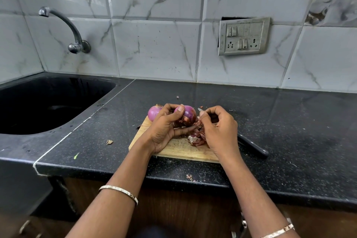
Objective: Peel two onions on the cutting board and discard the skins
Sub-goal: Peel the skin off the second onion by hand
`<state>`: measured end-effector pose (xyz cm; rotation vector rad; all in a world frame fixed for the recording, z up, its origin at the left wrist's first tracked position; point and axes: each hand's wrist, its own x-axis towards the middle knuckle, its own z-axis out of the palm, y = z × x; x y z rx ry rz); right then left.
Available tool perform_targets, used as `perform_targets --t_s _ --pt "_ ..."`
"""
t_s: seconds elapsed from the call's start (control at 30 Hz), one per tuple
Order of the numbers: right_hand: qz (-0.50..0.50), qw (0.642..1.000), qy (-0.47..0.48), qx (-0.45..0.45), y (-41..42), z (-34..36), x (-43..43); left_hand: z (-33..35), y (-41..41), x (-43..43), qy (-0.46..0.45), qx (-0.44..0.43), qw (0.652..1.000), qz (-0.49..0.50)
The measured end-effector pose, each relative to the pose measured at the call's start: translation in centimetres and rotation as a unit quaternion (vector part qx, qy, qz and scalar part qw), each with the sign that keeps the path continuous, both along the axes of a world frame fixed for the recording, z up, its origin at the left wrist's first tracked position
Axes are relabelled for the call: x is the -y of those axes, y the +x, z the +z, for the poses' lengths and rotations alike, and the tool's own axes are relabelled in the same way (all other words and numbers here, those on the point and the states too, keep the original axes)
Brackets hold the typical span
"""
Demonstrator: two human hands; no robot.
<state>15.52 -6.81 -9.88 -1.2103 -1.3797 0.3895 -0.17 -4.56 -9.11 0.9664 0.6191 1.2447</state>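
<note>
The left hand [164, 127] cups one onion [188, 114] above the middle of the cutting board [173, 149], fingers curled round it and the thumb pressed on top. The right hand [220, 129] is half closed beside it. Its thumb and forefinger appear to pinch the loose dark skin [186, 121] that hangs from the onion's lower side. The upper part of this onion is already smooth, glossy purple, so only that lower patch looks left to pull away.

A second onion [153, 113] sits on the board's far left corner, partly hidden behind the left hand. What shows of it is clean and purple with a dry tuft at the top, so it looks peeled or close to it, though its hidden side cannot be judged. A heap of skins [197, 139] lies on the board under and just in front of the held onion. None of it has been thrown away yet.

A knife [253, 147] lies across the board's right edge, its dark handle out on the counter [289, 121] and its blade tip showing beyond the right hand. It seems to rest there rather than be held. A few stray scraps [109, 142] dot the counter left of the board and along the edge in front of it.

Further left of the board is the dark sink [48, 106], with its tap [65, 23] on the tiled wall.

By my reading the peeling is nearly finished — one last strip to free, then the whole discarding step, stray scraps included.
</note>
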Motion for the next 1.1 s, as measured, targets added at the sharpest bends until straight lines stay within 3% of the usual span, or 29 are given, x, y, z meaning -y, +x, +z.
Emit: perform_targets --t_s 0.7,1.1 --pt "0.06 0.998 0.006 0.009 -0.26 0.46 0.81 0.11 0.06 0.04 -0.006 -0.033 0.999 0.012" --pt "0.011 0.997 0.047 0.055 -0.04 -0.04 0.11 0.17 0.11 -0.06 -0.015 -0.029 0.999 0.015"
